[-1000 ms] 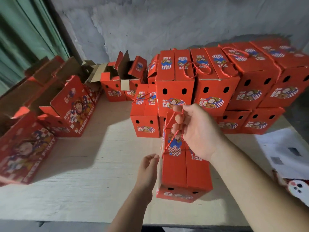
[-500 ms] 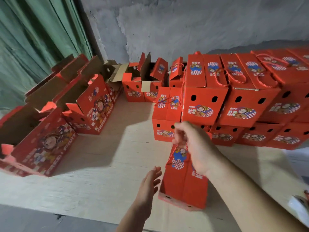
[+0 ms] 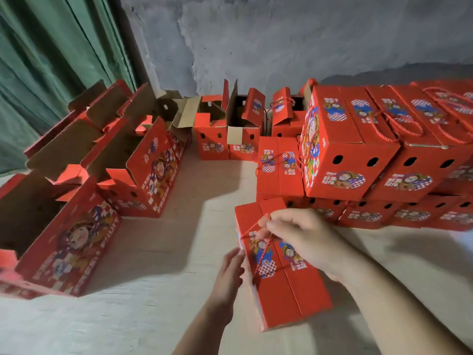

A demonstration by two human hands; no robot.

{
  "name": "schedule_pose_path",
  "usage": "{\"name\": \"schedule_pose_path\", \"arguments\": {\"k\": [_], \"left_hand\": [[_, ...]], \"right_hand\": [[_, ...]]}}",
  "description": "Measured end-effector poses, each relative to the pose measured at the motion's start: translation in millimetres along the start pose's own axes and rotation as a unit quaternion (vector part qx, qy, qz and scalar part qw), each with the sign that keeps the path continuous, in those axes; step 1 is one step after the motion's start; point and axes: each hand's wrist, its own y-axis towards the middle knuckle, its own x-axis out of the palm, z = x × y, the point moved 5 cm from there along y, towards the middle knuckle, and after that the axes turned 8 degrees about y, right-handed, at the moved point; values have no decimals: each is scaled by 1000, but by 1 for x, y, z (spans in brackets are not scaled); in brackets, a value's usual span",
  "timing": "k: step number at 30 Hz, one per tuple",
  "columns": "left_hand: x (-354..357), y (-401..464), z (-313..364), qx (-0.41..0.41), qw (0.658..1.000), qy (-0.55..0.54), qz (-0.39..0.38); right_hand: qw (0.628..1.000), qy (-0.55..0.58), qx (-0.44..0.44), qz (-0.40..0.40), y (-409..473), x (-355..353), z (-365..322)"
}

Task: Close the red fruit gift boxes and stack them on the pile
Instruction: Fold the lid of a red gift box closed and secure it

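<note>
A closed red fruit gift box (image 3: 286,283) stands on the pale wooden table (image 3: 153,278) in front of me. My right hand (image 3: 299,237) pinches its red rope handle (image 3: 263,249) above the lid. My left hand (image 3: 230,275) lies with straight fingers against the box's left side. Behind it, at the right, rises the pile of closed red boxes (image 3: 350,149), two layers high. One lower closed box (image 3: 277,167) stands at the pile's left end.
Several open red boxes (image 3: 143,170) with raised flaps line the left side and back of the table, one large one (image 3: 64,237) nearest me. A green curtain (image 3: 51,60) hangs at left, a grey wall (image 3: 281,42) behind.
My head has turned left and down, so the pile sits further right in view. My right hand has lowered with the rope toward the lid. My left hand has come up against the box's side.
</note>
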Motion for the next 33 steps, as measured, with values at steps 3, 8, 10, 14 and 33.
{"name": "schedule_pose_path", "arguments": {"k": [3,8,10,14,33], "left_hand": [[-6,8,-2,-2,999,6,-32],[10,-5,-8,49,993,44,-101],[18,-13,-4,109,990,43,-77],[17,-24,35,128,983,-68,-114],[4,-31,321,255,953,59,-151]], "right_hand": [[989,-110,-13,98,7,-18,35],[948,-151,232,159,-29,-27,138],[955,-86,221,181,-42,-9,153],[967,-53,154,198,-52,16,121],[927,-188,-152,286,22,-81,-162]]}}
